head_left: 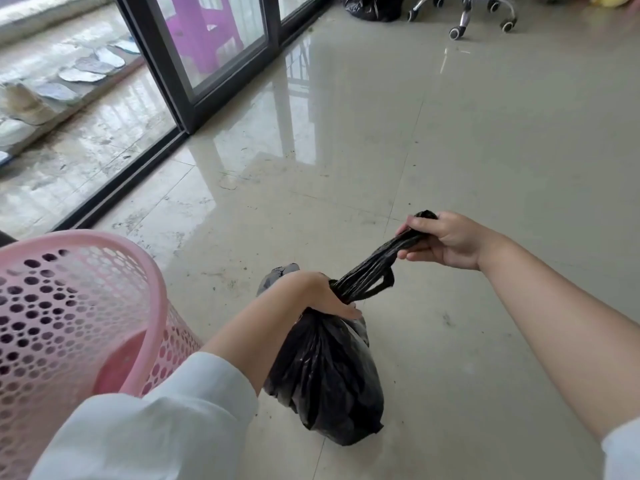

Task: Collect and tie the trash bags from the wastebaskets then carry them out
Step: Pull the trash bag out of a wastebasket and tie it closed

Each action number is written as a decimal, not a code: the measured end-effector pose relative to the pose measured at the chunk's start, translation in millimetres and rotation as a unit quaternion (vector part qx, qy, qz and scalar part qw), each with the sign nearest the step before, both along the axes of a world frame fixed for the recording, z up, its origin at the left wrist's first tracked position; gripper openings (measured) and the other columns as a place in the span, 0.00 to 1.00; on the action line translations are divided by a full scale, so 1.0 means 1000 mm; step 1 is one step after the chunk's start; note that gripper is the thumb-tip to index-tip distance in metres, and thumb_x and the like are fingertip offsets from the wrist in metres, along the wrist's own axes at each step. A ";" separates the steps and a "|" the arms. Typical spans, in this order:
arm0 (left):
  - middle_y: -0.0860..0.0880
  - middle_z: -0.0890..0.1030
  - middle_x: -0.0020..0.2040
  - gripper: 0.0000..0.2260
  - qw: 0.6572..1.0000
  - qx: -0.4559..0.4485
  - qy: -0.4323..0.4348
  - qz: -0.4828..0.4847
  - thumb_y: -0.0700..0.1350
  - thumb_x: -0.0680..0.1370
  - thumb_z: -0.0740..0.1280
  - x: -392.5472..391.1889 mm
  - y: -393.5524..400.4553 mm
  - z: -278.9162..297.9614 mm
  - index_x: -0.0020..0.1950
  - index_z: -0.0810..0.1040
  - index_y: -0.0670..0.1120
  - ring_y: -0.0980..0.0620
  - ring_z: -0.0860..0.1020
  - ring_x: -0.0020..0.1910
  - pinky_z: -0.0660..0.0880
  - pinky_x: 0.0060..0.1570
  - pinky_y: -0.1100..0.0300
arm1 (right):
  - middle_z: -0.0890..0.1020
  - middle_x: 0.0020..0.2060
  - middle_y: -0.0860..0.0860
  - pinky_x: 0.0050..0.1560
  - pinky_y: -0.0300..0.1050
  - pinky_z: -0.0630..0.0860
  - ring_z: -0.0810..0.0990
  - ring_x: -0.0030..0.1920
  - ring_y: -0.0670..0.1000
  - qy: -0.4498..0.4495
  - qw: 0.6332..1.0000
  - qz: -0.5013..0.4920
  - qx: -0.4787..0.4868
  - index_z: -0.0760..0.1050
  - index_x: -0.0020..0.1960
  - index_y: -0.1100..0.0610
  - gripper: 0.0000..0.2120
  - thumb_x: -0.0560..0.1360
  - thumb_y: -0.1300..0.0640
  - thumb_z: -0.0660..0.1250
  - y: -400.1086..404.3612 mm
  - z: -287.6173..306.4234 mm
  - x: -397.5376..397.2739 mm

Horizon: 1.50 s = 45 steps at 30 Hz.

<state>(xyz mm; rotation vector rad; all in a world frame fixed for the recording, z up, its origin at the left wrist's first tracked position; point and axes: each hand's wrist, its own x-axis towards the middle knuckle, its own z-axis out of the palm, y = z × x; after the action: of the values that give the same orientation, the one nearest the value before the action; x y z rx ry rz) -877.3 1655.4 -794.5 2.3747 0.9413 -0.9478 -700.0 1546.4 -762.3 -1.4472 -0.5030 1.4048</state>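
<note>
A full black trash bag (pixel 329 375) stands on the tiled floor in front of me. My left hand (pixel 311 296) is clamped around its gathered neck from above. My right hand (pixel 446 239) is closed on the bag's twisted handles (pixel 377 263) and holds them stretched taut up and to the right. A pink perforated wastebasket (pixel 69 323) stands at the lower left, next to my left forearm, with no liner visible inside. A second black bag (pixel 372 6) lies on the floor at the far top, beside a chair base.
A black-framed sliding glass door (pixel 194 84) and its floor track run diagonally on the left, with a wet balcony and insoles beyond. An office chair's chrome wheeled base (pixel 467 15) stands at the top right. Glossy floor tiles (pixel 485 150) stretch ahead.
</note>
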 end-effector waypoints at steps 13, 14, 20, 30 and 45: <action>0.49 0.68 0.22 0.21 0.967 -0.119 -0.164 0.156 0.54 0.79 0.53 -0.002 0.013 0.007 0.32 0.68 0.44 0.58 0.63 0.11 0.60 0.14 0.71 | 0.73 0.57 0.43 0.59 0.39 0.66 0.71 0.60 0.47 -0.381 0.849 0.330 -0.157 0.63 0.70 0.49 0.30 0.70 0.58 0.69 0.011 -0.021 -0.033; 0.50 0.69 0.19 0.22 0.960 -0.136 -0.174 0.174 0.54 0.80 0.53 -0.002 0.014 0.010 0.30 0.68 0.44 0.59 0.62 0.10 0.59 0.14 0.72 | 0.76 0.49 0.44 0.50 0.38 0.71 0.74 0.52 0.49 -0.416 0.824 0.349 -0.163 0.69 0.65 0.51 0.23 0.71 0.59 0.67 0.015 -0.022 -0.040; 0.51 0.74 0.16 0.15 0.834 -0.337 -0.233 0.370 0.45 0.81 0.53 -0.017 0.024 0.016 0.37 0.70 0.42 0.58 0.66 0.13 0.61 0.15 0.71 | 0.74 0.34 0.52 0.34 0.42 0.67 0.71 0.40 0.53 -0.502 0.793 0.317 -0.138 0.77 0.52 0.58 0.13 0.75 0.63 0.56 0.032 0.008 -0.051; 0.45 0.78 0.35 0.13 0.649 -0.470 -0.310 0.511 0.34 0.81 0.51 -0.019 0.029 0.015 0.43 0.73 0.42 0.55 0.78 0.22 0.75 0.22 0.68 | 0.60 0.16 0.43 0.19 0.31 0.58 0.58 0.18 0.43 -0.276 0.875 0.379 -0.123 0.76 0.36 0.52 0.16 0.78 0.54 0.56 0.024 0.028 -0.052; 0.49 0.77 0.36 0.14 0.731 -0.439 -0.356 0.383 0.25 0.74 0.60 -0.022 0.009 0.005 0.54 0.73 0.39 0.56 0.78 0.37 0.77 0.47 0.60 | 0.66 0.70 0.49 0.70 0.39 0.61 0.66 0.68 0.47 -0.443 0.861 0.245 -0.049 0.63 0.70 0.49 0.30 0.71 0.69 0.58 0.015 0.000 -0.030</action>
<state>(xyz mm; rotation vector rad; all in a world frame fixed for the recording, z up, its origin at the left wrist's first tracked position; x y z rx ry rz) -899.0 1664.4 -789.9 1.1338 0.7570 -0.0304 -730.2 1561.8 -762.7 -2.1259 -1.4825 1.0498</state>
